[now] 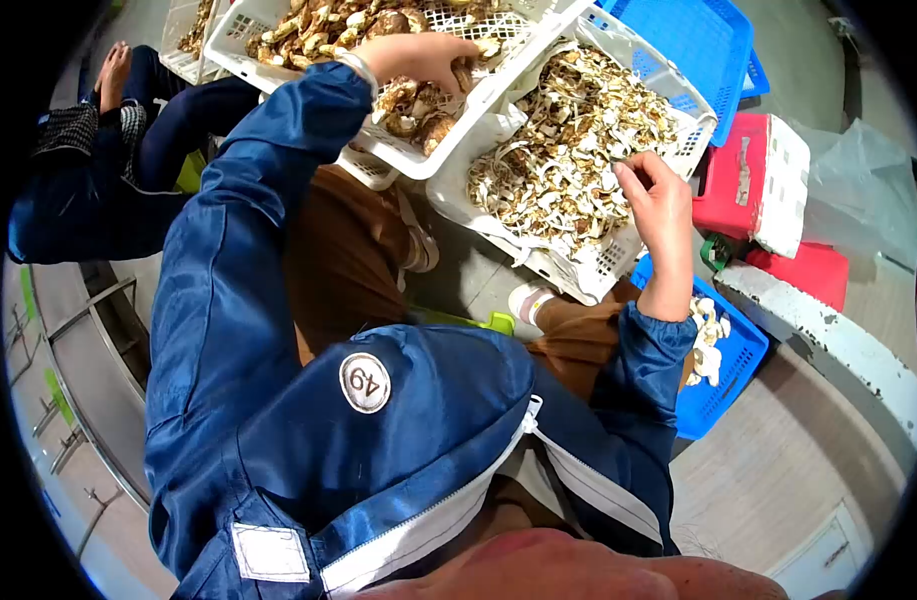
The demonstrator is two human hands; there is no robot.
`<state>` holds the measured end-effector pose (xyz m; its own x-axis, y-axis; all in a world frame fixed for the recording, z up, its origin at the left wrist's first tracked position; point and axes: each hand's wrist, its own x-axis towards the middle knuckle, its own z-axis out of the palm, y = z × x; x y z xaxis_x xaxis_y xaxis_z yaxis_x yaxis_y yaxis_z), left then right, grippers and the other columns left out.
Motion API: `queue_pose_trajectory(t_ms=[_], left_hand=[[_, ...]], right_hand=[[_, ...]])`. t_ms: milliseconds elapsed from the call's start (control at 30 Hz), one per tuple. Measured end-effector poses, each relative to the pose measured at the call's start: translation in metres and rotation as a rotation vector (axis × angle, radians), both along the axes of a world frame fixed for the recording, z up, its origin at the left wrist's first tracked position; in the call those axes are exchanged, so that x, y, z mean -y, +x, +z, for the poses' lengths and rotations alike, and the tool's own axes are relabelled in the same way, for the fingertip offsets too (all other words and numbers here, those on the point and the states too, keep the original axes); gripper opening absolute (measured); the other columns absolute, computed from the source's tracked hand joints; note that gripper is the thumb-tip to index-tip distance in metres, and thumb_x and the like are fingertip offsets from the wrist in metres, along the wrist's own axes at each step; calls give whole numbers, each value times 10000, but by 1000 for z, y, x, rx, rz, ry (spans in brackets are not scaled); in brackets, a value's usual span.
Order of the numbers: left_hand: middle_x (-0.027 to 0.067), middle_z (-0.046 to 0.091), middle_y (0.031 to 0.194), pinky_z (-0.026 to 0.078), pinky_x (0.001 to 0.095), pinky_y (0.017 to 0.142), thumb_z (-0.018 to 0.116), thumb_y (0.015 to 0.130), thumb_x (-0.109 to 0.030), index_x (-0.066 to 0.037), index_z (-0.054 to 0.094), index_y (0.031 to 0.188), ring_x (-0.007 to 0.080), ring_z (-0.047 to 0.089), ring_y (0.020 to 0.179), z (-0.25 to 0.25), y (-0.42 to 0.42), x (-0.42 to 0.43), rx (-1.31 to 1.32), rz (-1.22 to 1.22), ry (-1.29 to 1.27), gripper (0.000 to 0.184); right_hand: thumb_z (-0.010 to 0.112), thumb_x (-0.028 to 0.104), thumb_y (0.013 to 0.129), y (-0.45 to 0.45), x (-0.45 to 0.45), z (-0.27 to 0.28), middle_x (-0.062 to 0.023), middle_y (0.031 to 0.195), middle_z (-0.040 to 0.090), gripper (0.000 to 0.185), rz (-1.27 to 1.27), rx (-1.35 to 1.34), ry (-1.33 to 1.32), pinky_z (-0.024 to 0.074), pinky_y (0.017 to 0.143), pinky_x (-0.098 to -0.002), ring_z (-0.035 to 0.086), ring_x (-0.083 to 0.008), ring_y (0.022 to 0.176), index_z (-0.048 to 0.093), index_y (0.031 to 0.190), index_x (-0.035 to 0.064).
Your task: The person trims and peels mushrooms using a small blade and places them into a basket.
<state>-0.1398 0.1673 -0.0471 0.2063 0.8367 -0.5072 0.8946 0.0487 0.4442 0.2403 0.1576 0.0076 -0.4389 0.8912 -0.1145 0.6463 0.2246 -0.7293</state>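
Observation:
My left hand [423, 58] reaches into a white basket [456, 140] of whole brown mushrooms [328, 28], its fingers closed round one brownish mushroom [462, 74]. More mushrooms [418, 112] lie just below that hand. Over the right edge of a second white basket [690, 150], lined with plastic and full of thin mushroom trimmings [578, 130], is my right hand [664, 215]. Its thumb and fingertips are bent together at a small dark thing, too small to identify.
Blue baskets [693, 50] stand at the back right. A red crate [735, 175] sits beside them. Pale pieces lie in a blue basket [728, 375] by my right forearm. Another person's dark sleeve [88, 215] and hands [114, 75] are at the left.

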Motion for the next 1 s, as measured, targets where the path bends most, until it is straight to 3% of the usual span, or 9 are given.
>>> queue_pose_trajectory(t_ms=[167, 267, 300, 367, 567, 733, 833, 900, 1000], left_hand=[[103, 658, 1085, 546, 329, 793, 681, 923, -340, -62, 469, 1426, 197, 642, 970, 69, -55, 10, 586, 333, 213, 612], [117, 598, 1220, 539, 319, 795, 602, 919, -146, -59, 393, 1436, 198, 631, 968, 168, 55, 62, 1200, 701, 219, 564], [107, 660, 1070, 550, 282, 780, 593, 977, -338, -34, 485, 1399, 180, 653, 925, 136, 46, 61, 1174, 662, 296, 531], [129, 655, 1149, 556, 308, 767, 619, 955, -253, -40, 549, 1296, 221, 659, 951, 115, 64, 68, 1659, 556, -160, 409], [233, 622, 1184, 594, 346, 810, 443, 1027, -292, 23, 507, 1298, 306, 645, 997, 77, 157, 94, 1958, 639, -604, 421], [142, 606, 1226, 543, 349, 829, 357, 1059, -359, -15, 520, 1290, 274, 627, 997, 55, 181, 93, 1887, 669, -505, 446], [151, 597, 1063, 526, 310, 787, 446, 1034, -376, -39, 560, 1205, 235, 543, 871, 24, 183, 93, 1889, 920, -568, 395], [128, 612, 1151, 526, 341, 846, 408, 1048, -359, -33, 542, 1246, 237, 606, 949, 20, 173, 88, 1957, 745, -641, 403], [124, 644, 1100, 523, 347, 884, 529, 996, -336, -14, 531, 1294, 222, 618, 984, 37, 191, 86, 1909, 896, -366, 439]], right_hand=[[719, 156, 887, 15, 0, 2, 12, 688, 626, 154, -148, -370, -116, 425, 581, -226, 529, -48, 633, 679, 888, 7], [741, 134, 886, 15, 6, 16, 22, 762, 644, 137, -181, -631, -203, 441, 620, -193, 560, -35, 687, 687, 926, 15], [745, 127, 884, 12, 10, 21, 18, 765, 648, 132, -191, -723, -192, 450, 627, -192, 569, -36, 694, 688, 927, 17], [755, 119, 876, 10, 20, 37, 19, 773, 659, 123, -172, -798, -137, 460, 639, -197, 577, -44, 700, 685, 908, 22], [739, 66, 854, 7, 44, 45, -42, 893, 693, 114, -35, -856, 150, 532, 747, -247, 655, -108, 819, 683, 911, -16], [717, 92, 887, 11, 48, 26, -24, 887, 698, 102, -186, -808, -78, 487, 689, -230, 604, -70, 771, 690, 918, -2], [718, 125, 910, 11, 43, 14, 16, 837, 666, 124, -191, -762, -150, 423, 651, -191, 539, -27, 738, 698, 968, 16], [724, 136, 907, 5, 42, 2, 24, 819, 656, 131, -187, -784, -165, 413, 639, -189, 527, -23, 725, 701, 974, 25], [726, 153, 904, 6, 41, -2, 31, 783, 621, 127, -211, -736, -279, 411, 632, -180, 537, -29, 716, 698, 945, 37]])
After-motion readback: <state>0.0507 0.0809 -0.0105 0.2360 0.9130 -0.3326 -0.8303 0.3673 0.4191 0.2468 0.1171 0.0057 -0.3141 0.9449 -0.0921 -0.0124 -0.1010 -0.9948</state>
